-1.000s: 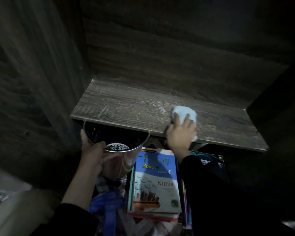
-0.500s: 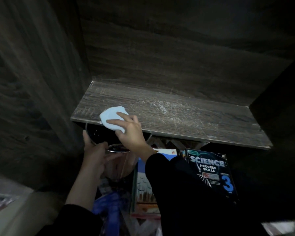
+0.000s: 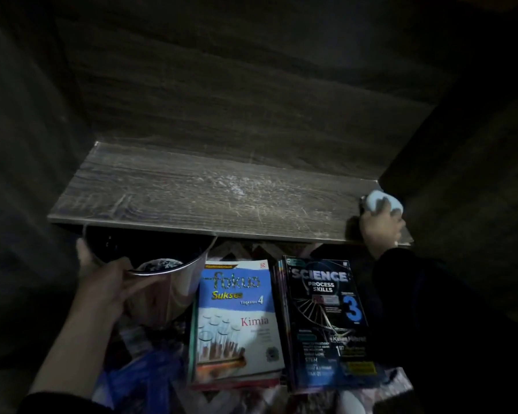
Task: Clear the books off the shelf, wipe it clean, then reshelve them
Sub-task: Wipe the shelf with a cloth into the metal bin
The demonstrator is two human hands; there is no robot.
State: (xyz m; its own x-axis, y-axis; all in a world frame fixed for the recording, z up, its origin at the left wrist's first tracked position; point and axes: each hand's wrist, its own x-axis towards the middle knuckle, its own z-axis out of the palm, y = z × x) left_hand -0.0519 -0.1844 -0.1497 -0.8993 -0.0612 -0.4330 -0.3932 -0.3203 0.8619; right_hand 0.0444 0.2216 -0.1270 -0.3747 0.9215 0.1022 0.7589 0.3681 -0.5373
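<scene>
Right hand (image 3: 382,225) and cloth (image 3: 380,200), now at right end of shelf (image 3: 192,198)

The shelf (image 3: 168,192) is a dark grey wood-grain board with pale scuffs and a dusty smear (image 3: 237,189) near its middle. At its right end lies a white cloth (image 3: 374,201), gripped by the right hand (image 3: 382,225). Below its front edge, on a patterned surface (image 3: 251,249), two book piles lie flat side by side, topped by a blue Kimia book (image 3: 237,321) and a black Science book (image 3: 326,318).
</scene>
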